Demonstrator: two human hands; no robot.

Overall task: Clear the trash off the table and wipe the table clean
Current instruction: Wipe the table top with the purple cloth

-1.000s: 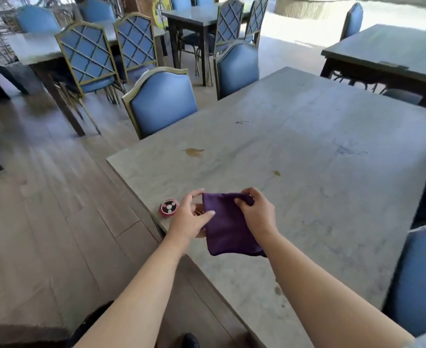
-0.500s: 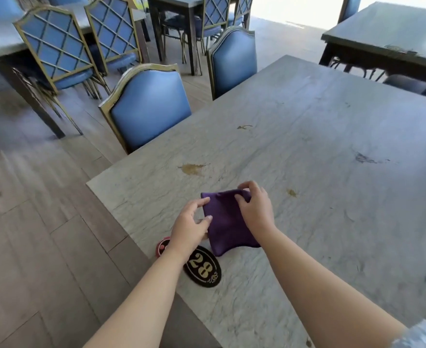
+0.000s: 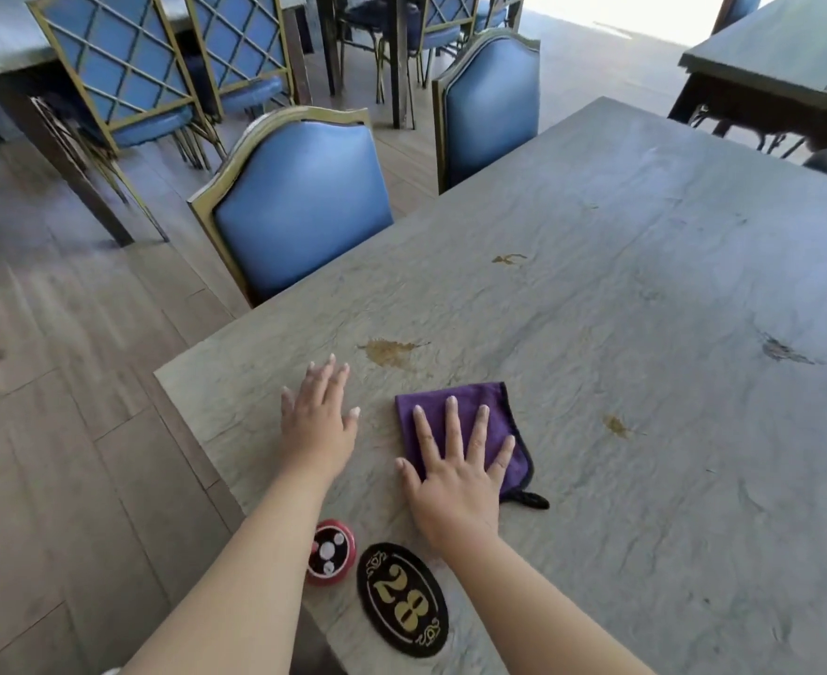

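Blue chairs [image 3: 299, 202] beside wood floor [image 3: 61, 431]; oval number plaque [image 3: 403, 599] just beside red call button [image 3: 329, 557].

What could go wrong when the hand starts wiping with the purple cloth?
The red call button sits right at the table edge beside the left forearm; a swing could likely knock it off. The cloth under the right hand is small, so it might smear the big brown stain rather than lift it. Farther stains could get missed.
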